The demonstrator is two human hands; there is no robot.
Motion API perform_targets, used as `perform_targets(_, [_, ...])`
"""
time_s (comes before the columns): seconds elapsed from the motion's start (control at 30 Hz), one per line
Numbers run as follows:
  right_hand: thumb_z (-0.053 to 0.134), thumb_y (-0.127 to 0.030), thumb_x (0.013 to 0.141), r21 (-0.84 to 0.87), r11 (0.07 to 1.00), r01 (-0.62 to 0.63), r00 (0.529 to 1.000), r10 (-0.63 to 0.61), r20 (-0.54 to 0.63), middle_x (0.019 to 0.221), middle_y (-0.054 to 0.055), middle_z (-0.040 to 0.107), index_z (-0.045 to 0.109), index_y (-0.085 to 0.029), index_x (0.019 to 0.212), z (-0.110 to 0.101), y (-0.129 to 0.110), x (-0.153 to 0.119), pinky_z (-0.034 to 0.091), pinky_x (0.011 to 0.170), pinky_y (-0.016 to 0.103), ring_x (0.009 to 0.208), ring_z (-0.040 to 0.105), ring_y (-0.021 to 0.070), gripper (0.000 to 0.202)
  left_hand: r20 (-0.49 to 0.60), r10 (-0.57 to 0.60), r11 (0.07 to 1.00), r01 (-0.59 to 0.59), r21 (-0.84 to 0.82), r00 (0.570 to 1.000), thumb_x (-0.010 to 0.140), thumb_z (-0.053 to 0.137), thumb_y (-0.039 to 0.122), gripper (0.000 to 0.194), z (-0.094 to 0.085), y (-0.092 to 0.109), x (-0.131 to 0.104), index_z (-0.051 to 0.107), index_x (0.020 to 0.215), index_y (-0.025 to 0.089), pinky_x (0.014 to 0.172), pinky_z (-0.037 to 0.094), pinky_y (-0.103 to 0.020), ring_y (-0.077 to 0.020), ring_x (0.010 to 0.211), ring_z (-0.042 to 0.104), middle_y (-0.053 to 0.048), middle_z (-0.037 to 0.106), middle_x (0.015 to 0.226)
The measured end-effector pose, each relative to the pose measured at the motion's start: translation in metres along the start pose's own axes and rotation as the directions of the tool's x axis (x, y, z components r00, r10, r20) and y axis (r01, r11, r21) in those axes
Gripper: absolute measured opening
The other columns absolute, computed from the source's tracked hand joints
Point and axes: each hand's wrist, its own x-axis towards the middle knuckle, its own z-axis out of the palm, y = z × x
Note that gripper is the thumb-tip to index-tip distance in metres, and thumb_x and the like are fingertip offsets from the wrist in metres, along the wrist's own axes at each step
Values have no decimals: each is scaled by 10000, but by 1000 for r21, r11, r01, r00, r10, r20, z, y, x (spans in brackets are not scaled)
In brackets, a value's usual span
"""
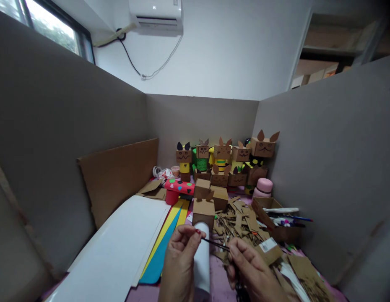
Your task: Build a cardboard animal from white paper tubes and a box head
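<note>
My left hand [180, 262] is wrapped around a white paper tube [202, 260], which stands roughly upright at the bottom centre. My right hand [253, 272] pinches a thin dark stick-like tool [214, 242] whose tip reaches the top of the tube near my left thumb. Both hands are close together over the pink table surface [217, 282]. Just behind the tube stands a plain brown cardboard box [203, 213].
White sheets [119, 247] and yellow and blue paper [165, 243] lie at the left. A heap of cardboard scraps [240, 224] and an open box of pens [281, 220] sit at the right. Cardboard box figures [228, 157] line the back wall. Grey partition walls enclose three sides.
</note>
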Motion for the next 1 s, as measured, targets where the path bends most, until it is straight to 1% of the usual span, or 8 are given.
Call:
perform_targets(0.13, [630, -578, 726, -87, 995, 45, 997, -50, -56, 477, -81, 481, 489, -183, 659, -2, -4, -1, 324, 425, 167, 408, 401, 47, 426, 50, 55, 994, -60, 96, 997, 602, 809, 253, 218, -4, -2, 2, 626, 698, 184, 692, 446, -194, -128, 697, 619, 11, 688, 677])
perform_targets(0.3, [601, -563, 760, -173, 979, 107, 986, -127, -110, 481, -87, 426, 478, -189, 643, -11, -1, 1, 307, 418, 173, 425, 373, 57, 410, 21, 156, 967, -157, 203, 988, 605, 793, 260, 182, 2, 1, -4, 640, 673, 190, 658, 452, -181, -133, 674, 610, 10, 691, 664])
perform_targets(0.43, [599, -554, 766, -186, 972, 142, 977, -168, -133, 469, -82, 435, 487, -188, 640, -14, -3, 1, 306, 423, 181, 424, 369, 63, 403, 4, 232, 940, -226, 257, 973, 610, 781, 269, 162, 10, 1, -9, 646, 658, 195, 618, 440, -161, -123, 640, 586, 19, 670, 632])
perform_targets(0.57, [612, -541, 762, -228, 961, 154, 971, -190, -145, 484, -77, 427, 510, -183, 638, -17, -8, -1, 263, 428, 187, 446, 356, 67, 393, 13, 197, 946, -193, 262, 980, 584, 803, 255, 194, 9, 2, -7, 647, 681, 193, 590, 432, -151, -110, 617, 568, 28, 645, 609])
perform_targets(0.7, [593, -539, 776, -337, 925, 177, 957, -241, -160, 472, -67, 407, 560, -181, 614, -22, -13, -3, 246, 443, 217, 454, 356, 84, 393, 87, 109, 944, -131, 304, 990, 553, 828, 276, 244, 5, 7, -4, 650, 690, 182, 557, 439, -168, -112, 576, 554, 23, 627, 577])
perform_targets(0.77, [578, -543, 782, -386, 908, 166, 956, -243, -162, 479, -57, 418, 592, -180, 631, -23, -15, -4, 253, 452, 227, 462, 373, 94, 393, 94, 87, 943, -112, 315, 992, 555, 829, 289, 253, 3, 10, -4, 652, 699, 180, 570, 452, -179, -119, 588, 563, 16, 632, 587])
perform_targets(0.87, [563, -553, 784, -427, 891, 152, 956, -242, -164, 493, -54, 407, 583, -182, 617, -23, -17, -3, 264, 464, 234, 475, 372, 99, 408, 86, 92, 938, -116, 326, 992, 566, 823, 272, 247, 3, 13, -4, 650, 719, 183, 568, 451, -176, -116, 591, 568, 19, 636, 595])
perform_targets(1.0, [556, -556, 787, -440, 887, 140, 961, -228, -154, 493, -59, 391, 581, -179, 634, -24, -17, -3, 249, 464, 239, 480, 352, 99, 407, 116, 107, 934, -139, 330, 988, 599, 804, 254, 230, 0, 15, -2, 638, 744, 187, 560, 446, -171, -106, 579, 565, 32, 628, 594])
